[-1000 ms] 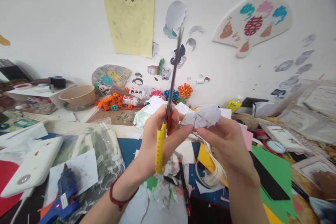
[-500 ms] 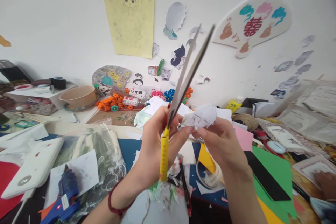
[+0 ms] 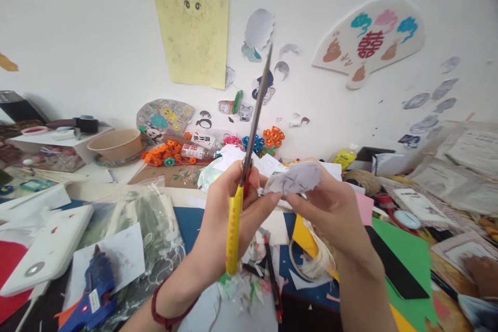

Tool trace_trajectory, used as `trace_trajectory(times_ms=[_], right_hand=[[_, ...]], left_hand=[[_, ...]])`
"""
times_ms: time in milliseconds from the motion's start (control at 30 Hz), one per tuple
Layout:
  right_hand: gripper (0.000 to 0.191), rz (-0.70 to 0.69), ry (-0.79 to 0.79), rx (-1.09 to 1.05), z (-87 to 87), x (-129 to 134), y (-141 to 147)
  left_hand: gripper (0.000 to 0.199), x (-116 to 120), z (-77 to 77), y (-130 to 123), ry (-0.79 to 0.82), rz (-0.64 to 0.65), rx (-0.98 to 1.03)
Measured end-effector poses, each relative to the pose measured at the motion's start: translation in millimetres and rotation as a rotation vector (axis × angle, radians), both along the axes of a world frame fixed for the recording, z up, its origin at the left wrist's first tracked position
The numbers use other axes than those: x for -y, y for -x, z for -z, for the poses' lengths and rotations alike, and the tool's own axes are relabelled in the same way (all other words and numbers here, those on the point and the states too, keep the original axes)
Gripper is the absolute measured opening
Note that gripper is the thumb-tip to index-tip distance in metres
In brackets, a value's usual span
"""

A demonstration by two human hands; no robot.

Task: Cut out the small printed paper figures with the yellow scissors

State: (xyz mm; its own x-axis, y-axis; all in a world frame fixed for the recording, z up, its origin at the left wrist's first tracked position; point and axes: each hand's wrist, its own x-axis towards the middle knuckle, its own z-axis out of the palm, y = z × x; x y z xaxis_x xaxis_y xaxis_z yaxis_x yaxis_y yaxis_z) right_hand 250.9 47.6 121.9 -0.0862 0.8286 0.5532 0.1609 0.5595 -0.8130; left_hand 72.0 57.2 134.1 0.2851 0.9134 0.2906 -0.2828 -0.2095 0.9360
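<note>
My left hand [image 3: 223, 220] is closed around a pair of scissors [image 3: 233, 236] with yellow on the handle, blades pointing up and nearly together. The thumb of that hand also presses the near left edge of a white paper cutout [image 3: 298, 177]. From the other side, my right hand [image 3: 338, 218] pinches the cutout between thumb and fingers; its far fingers are hidden behind the paper. The cutout is rounded, with faint dark lines on it. Beneath my hands lie paper scraps [image 3: 252, 290] and a dark pen-like tool [image 3: 272, 275].
At the left are a blue glue gun [image 3: 95, 285], a white device [image 3: 50, 246] and a clear plastic bag [image 3: 151, 218]. Cream string [image 3: 321, 251] lies below my right hand. A black phone-like slab [image 3: 400, 264] rests on green paper [image 3: 414, 241]. Another person's hand [image 3: 482, 272] shows at the right edge.
The scissor blades have come closer together and swung to the left, with my left hand shifting slightly left. The paper cutout has turned a little and shows more of its flat face.
</note>
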Motion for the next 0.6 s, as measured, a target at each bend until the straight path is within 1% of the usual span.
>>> trace_trajectory(times_ms=[67,133,233,300,367,467,600], right_hand=[[0.011,0.005,0.007,0.055,-1.9,-1,-5],[0.011,-0.018,0.038,0.078,-2.9,-3,-12],[0.018,-0.125,0.097,0.049,-2.9,-4,-18],[0.019,-0.136,0.125,0.014,-2.4,-2,-18],[0.018,-0.061,0.153,-0.001,-2.1,0,-15],[0.015,0.06,0.169,0.002,-2.3,3,-8],[0.01,0.113,0.148,0.014,-3.4,3,-5]], left_hand=[[0.033,0,-1.0,0,-0.019,-0.016,-0.019],[0.031,-1,-1.3,0,-0.031,-0.017,-0.038],[0.029,-3,0.1,0,-0.042,-0.016,-0.081],[0.029,-4,1.7,-1,-0.058,-0.041,-0.136],[0.028,-5,3.1,-1,-0.063,-0.062,-0.192],[0.026,-6,4.2,-2,-0.064,-0.061,-0.23],[0.025,-9,4.4,-3,-0.073,-0.063,-0.256]])
